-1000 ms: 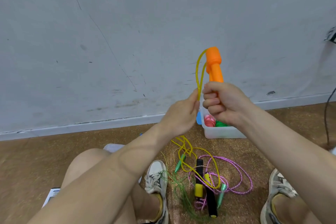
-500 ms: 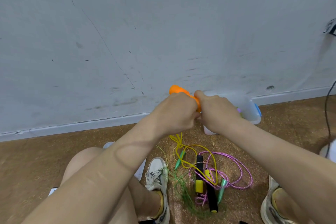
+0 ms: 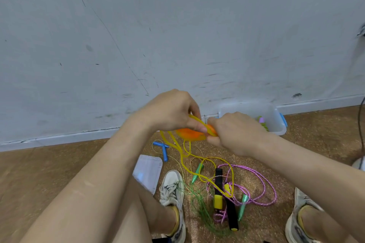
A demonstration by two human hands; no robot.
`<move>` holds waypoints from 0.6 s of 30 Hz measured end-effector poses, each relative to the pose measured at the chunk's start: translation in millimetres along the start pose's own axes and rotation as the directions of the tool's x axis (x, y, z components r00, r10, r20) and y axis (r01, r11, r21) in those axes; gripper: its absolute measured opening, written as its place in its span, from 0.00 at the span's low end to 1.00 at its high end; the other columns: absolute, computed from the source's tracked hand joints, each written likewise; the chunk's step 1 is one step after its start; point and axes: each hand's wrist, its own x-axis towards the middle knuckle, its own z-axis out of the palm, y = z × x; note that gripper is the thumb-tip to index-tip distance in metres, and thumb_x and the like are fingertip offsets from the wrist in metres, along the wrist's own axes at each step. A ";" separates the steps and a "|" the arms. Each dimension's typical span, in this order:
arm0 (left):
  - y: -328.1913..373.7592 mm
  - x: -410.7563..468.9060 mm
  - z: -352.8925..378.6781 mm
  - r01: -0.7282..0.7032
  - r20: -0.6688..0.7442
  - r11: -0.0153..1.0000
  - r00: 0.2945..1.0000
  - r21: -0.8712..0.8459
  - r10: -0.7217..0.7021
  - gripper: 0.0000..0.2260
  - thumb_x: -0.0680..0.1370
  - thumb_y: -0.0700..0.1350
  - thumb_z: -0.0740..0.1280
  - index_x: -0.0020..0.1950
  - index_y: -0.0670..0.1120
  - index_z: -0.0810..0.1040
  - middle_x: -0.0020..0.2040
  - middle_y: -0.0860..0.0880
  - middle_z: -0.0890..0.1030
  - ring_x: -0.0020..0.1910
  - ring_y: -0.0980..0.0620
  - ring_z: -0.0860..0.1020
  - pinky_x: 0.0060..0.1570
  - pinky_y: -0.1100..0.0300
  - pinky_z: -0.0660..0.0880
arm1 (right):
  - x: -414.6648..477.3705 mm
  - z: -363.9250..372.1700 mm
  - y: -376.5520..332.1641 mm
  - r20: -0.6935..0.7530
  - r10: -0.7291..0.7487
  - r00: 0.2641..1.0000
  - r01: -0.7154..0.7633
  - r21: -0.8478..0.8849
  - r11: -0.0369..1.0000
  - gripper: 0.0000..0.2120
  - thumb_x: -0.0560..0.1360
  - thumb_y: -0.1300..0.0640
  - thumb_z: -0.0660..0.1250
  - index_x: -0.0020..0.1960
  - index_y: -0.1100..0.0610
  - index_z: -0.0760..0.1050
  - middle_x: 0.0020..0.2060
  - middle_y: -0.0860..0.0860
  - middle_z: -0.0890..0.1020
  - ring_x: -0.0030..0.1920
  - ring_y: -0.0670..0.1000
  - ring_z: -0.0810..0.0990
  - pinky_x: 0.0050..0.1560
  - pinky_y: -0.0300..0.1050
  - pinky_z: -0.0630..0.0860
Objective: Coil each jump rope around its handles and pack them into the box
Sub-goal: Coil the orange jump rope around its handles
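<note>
- Since a second ago the orange handles [image 3: 187, 134] have dropped from upright and high to lying about level between your hands. The floor pile now shows more on its left side.
- At far left, the lid [image 3: 148, 171] lies flat on the floor by your shoe. The blue handles [image 3: 163, 148] sit just beyond it, and their cord is too thin to follow.
- Your left hand [image 3: 169, 112] has its fingertips pinched on a loop of the yellow rope [image 3: 195, 119], pressing it against the orange handles. If that pinch slackens, I judge the springy rope will jump off and the turns will loosen.
- The handles are motion-blurred. I cannot count the turns on them, nor tell whether you hold one or two.
- The loose tail runs down into the pile, across a green handle [image 3: 197, 172], the black-and-yellow handles [image 3: 218, 183] and the purple rope [image 3: 256, 172]. Pulling it in quickly could snag or drag those along.
- Your right hand [image 3: 235, 132] is clamped round the handles' right end, which it hides.
- The box [image 3: 276, 124] stands against the wall just behind that hand, which covers its near-left corner. Only a bit of green and purple shows inside, so how much room remains is unclear.
</note>
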 end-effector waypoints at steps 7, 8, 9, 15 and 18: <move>-18.5 -1.0 0.5 0.130 0.196 0.701 0.980 -0.701 0.014 0.18 0.69 0.56 0.74 0.26 0.48 0.73 0.24 0.55 0.70 0.25 0.61 0.66 0.27 0.69 0.62 | -16.4 -30.8 -8.2 -0.101 -0.206 0.973 0.229 0.461 0.857 0.13 0.73 0.39 0.57 0.42 0.48 0.69 0.27 0.45 0.70 0.31 0.45 0.71 0.36 0.45 0.67; -13.5 2.4 4.0 0.200 0.258 0.721 0.966 -0.663 -0.031 0.17 0.73 0.51 0.71 0.27 0.52 0.71 0.23 0.58 0.70 0.24 0.62 0.68 0.28 0.73 0.63 | -16.2 -31.3 -6.0 -0.136 -0.165 0.977 0.213 0.540 0.814 0.12 0.73 0.40 0.58 0.41 0.48 0.69 0.27 0.45 0.70 0.30 0.45 0.70 0.35 0.44 0.67; -10.7 5.6 8.8 0.243 0.265 0.717 0.961 -0.653 -0.083 0.16 0.76 0.44 0.68 0.30 0.54 0.69 0.25 0.60 0.72 0.26 0.65 0.71 0.30 0.75 0.66 | -15.7 -32.7 -3.5 -0.168 -0.112 0.979 0.193 0.615 0.764 0.12 0.73 0.42 0.59 0.39 0.49 0.69 0.27 0.45 0.70 0.30 0.46 0.70 0.34 0.44 0.66; -3.1 12.5 27.8 0.238 0.244 0.121 0.969 -0.964 0.040 0.10 0.79 0.47 0.58 0.42 0.43 0.71 0.24 0.53 0.64 0.19 0.63 0.58 0.20 0.70 0.50 | -4.7 -30.0 11.1 -0.235 0.306 0.922 0.078 0.890 0.450 0.11 0.69 0.44 0.61 0.31 0.48 0.70 0.24 0.43 0.65 0.28 0.47 0.63 0.32 0.48 0.61; 3.0 14.4 35.1 0.191 0.209 0.205 0.976 -0.960 0.068 0.13 0.80 0.50 0.56 0.47 0.43 0.76 0.25 0.52 0.61 0.19 0.60 0.58 0.20 0.69 0.52 | 1.3 -31.4 21.7 -0.253 0.460 0.851 -0.020 0.860 0.510 0.12 0.73 0.48 0.61 0.34 0.52 0.68 0.26 0.49 0.69 0.29 0.51 0.67 0.33 0.48 0.63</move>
